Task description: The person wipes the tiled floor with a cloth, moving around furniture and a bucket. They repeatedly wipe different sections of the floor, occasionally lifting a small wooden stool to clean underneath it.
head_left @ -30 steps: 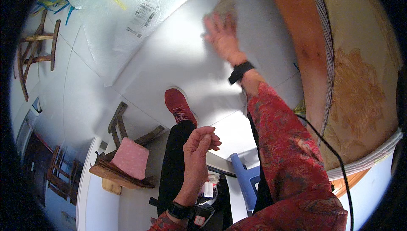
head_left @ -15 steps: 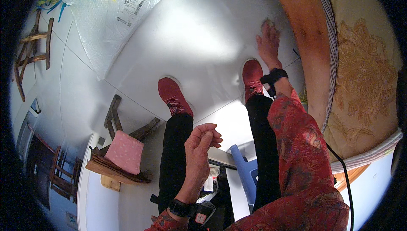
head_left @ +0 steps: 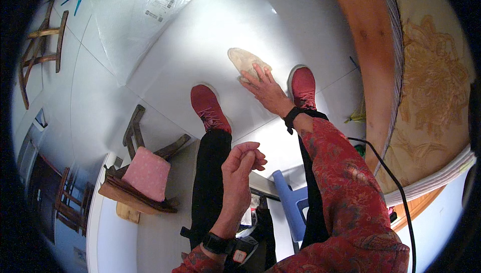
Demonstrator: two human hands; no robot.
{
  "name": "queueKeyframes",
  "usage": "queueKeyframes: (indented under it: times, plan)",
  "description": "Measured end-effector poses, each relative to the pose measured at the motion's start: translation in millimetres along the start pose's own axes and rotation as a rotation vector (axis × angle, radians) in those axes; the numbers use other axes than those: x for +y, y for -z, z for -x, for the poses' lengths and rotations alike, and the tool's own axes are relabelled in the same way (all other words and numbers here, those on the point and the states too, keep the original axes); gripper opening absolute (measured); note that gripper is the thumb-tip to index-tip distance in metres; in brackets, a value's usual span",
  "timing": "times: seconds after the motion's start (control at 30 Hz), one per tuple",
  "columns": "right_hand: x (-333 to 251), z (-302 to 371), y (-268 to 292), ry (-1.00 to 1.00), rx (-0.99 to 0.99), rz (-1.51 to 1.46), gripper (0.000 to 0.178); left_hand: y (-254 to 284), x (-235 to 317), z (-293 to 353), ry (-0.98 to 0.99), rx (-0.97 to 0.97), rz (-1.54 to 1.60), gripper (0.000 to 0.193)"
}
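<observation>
Over the floor between my two red shoes, my right hand [head_left: 265,88] grips a flat beige oval piece [head_left: 244,61]. Its fingers lie across the top of the piece; the kind of thing it is does not show clearly. My left hand [head_left: 239,170] hangs above my lap by the left thigh, with fingers curled in and thumb pressed against them. Whatever may be inside that hand is hidden. Dark bands sit on both wrists. The left shoe [head_left: 206,103] and right shoe [head_left: 302,85] rest on the pale floor.
A wooden stool with a pink cushion [head_left: 146,174] stands at the left. Translucent plastic wrapping [head_left: 128,27] lies at the far left. A wooden bed edge [head_left: 372,37] and patterned mattress [head_left: 431,77] border the right, with a black cable [head_left: 401,185] near my sleeve. A blue plastic stool [head_left: 289,208] is below me.
My right hand has swung left from beside the right shoe to between the shoes. The beige piece now shows at its fingers. My left hand keeps its curled pose.
</observation>
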State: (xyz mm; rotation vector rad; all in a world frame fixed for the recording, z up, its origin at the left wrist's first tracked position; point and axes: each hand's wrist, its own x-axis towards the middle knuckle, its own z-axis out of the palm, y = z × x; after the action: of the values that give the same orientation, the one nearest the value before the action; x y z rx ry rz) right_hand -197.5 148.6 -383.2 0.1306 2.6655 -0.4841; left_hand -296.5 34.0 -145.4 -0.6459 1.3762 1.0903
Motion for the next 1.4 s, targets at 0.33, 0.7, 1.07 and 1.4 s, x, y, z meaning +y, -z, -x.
queueKeyframes:
  times: [0.33, 0.7, 1.07, 1.4]
  plan:
    - [13.6, 15.7, -1.0, 0.155, -0.038, 0.119, 0.034, 7.9, -0.6, 4.0, -0.018, -0.023, 0.026, 0.020]
    - [93.2, -12.9, 37.9, -0.624, 0.415, -1.610, 0.013, 13.0, -4.9, 2.7, 0.005, -0.017, 0.015, 0.019]
    - [189.6, 14.5, -1.3, -0.939, 0.552, -0.770, 0.029, 11.6, -3.2, 2.0, 0.031, -0.012, 0.018, 0.019]
    - [33.3, -9.6, 3.3, -0.593, 0.268, -0.369, 0.052, 9.4, -2.6, -0.6, 0.028, 0.005, 0.018, 0.018]
